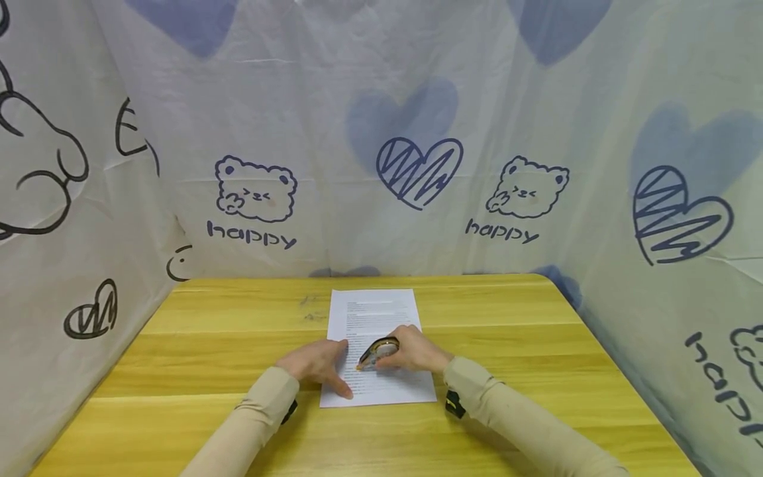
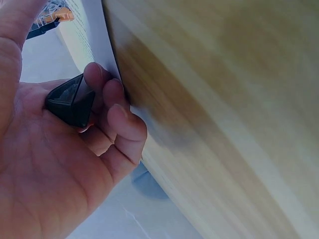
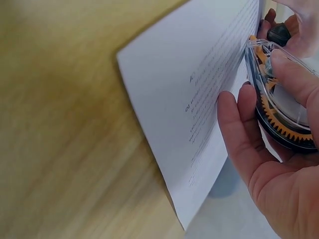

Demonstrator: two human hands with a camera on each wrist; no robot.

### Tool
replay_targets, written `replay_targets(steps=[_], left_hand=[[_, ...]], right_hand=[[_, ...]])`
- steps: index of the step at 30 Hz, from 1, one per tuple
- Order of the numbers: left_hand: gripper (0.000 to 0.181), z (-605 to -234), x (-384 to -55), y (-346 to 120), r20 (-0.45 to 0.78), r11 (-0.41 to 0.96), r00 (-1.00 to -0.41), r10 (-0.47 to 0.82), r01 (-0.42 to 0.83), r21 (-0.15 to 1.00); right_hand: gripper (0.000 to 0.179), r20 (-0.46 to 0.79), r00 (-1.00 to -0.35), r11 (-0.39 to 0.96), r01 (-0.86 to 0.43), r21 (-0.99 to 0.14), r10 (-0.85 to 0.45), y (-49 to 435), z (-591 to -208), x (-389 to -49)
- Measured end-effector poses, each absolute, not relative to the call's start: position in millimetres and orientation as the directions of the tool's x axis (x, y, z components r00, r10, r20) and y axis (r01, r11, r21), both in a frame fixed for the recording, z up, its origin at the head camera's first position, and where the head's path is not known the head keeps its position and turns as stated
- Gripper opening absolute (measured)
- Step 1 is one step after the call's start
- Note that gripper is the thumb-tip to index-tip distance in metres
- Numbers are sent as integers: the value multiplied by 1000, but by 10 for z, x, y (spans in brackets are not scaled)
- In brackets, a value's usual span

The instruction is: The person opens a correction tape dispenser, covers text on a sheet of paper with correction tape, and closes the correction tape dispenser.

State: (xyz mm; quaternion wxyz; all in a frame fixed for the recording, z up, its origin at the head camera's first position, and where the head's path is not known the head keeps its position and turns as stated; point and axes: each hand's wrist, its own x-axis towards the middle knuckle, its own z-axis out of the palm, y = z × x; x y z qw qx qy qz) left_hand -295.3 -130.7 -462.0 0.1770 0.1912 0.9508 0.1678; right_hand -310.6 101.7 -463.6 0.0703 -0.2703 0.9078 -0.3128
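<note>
A printed sheet of paper lies on the wooden table. My right hand grips a correction tape with a clear case and an orange gear inside, best seen in the right wrist view. Its tip is down at the printed lines, near the sheet's left side. On the sheet's left edge, the thumb and a finger of my left hand rest spread apart. Tucked in that hand's curled other fingers is a small black cap, hidden in the head view.
The yellow wood-grain table extends on both sides of the paper. Faint dark smudges mark it left of the sheet. White cloth with drawn hearts and bears hangs behind and along both sides.
</note>
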Motion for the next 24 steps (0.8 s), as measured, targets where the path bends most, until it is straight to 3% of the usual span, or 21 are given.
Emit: replay_targets(steps=[24], left_hand=[[114,-4662,-2963,-1315,-246,867,-867,434,328,376]], right_hand=[[23,34,-857,672,-428,-604,-514,1039,-4691,-3127]])
